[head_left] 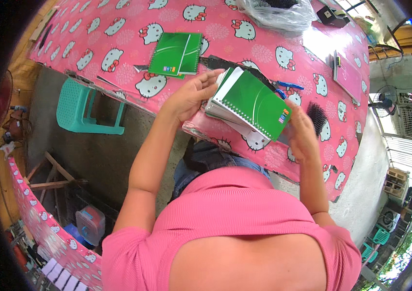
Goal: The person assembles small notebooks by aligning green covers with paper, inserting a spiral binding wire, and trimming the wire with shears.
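A stack of green-covered spiral notebooks (259, 99) is held slightly tilted between my two hands, above the near edge of the table. My left hand (197, 94) grips its left end, fingers along the far corner and thumb at the near side. My right hand (303, 128) closes on the right end, its fingers partly hidden by the top cover. Further left on the table lie green notebooks (169, 54), overlapping each other. Just past the stack's right end is a blue-handled tool (281, 91), partly covered. A black bristle brush (316, 119) rests right of my right hand.
A pink patterned cover lines the table (128, 36). Toward the back are a clear plastic bag (283, 19) with dark contents and a black tape dispenser (333, 17). A pink flat book (347, 80) lies at right. Left of the table stands a teal stool (73, 104).
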{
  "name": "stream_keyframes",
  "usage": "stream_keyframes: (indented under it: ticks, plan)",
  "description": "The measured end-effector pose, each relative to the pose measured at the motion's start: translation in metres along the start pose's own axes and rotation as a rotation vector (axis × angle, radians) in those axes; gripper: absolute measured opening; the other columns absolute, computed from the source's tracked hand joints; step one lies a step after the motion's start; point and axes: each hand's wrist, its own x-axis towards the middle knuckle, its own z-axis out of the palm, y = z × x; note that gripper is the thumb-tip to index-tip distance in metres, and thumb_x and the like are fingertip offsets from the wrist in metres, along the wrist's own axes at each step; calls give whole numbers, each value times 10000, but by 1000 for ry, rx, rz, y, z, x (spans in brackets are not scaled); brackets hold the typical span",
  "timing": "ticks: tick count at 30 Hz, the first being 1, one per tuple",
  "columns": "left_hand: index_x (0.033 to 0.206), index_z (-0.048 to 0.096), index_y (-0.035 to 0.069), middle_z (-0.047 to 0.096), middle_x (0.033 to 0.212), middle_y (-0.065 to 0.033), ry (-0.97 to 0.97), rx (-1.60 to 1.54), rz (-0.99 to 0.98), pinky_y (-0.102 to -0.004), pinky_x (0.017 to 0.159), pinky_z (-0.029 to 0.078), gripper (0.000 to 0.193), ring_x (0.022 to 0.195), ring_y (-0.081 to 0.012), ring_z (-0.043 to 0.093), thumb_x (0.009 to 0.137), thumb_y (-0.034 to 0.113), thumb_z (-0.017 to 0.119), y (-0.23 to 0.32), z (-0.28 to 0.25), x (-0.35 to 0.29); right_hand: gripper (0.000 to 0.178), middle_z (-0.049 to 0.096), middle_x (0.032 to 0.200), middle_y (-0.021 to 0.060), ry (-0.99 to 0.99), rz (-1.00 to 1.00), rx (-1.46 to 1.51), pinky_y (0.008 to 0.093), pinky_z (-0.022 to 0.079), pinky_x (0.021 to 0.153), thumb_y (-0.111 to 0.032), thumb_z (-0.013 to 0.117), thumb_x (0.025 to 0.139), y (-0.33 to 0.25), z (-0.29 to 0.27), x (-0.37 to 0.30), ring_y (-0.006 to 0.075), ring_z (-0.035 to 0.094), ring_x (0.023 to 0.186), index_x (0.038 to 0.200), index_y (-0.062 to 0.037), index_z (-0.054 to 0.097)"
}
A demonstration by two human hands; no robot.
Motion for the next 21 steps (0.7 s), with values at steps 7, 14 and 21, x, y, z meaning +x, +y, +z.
stream_keyframes:
  ticks: [7, 14, 21]
  plan:
    - [1388, 419, -33, 538, 1320, -111, -121, -10, -31, -293, 1030, 412, 585, 1197, -160, 523, 889, 110, 689, 3, -16, 4, 316, 650, 1094, 88, -48, 180, 163, 301, 519, 814, -173, 609, 951, -2, 30, -4, 152, 636, 950, 1198, 18, 566]
    - [1278, 503, -50, 621, 1165, -90, 66, 170, -80, -307, 942, 478, 563, 1031, -160, 611, 798, 68, 772, -1, -3, 8, 331, 658, 1073, 124, -64, 218, 141, 313, 547, 788, -146, 608, 919, -4, 17, 8, 186, 669, 908, 1184, 46, 559]
    - [1318, 486, -38, 591, 1235, -112, -49, 57, -28, -306, 1018, 427, 601, 1157, -192, 555, 788, 33, 760, -6, -17, 1, 369, 659, 1084, 139, -121, 241, 176, 335, 553, 811, -161, 599, 902, 1, 7, 15, 208, 676, 924, 1202, 47, 546]
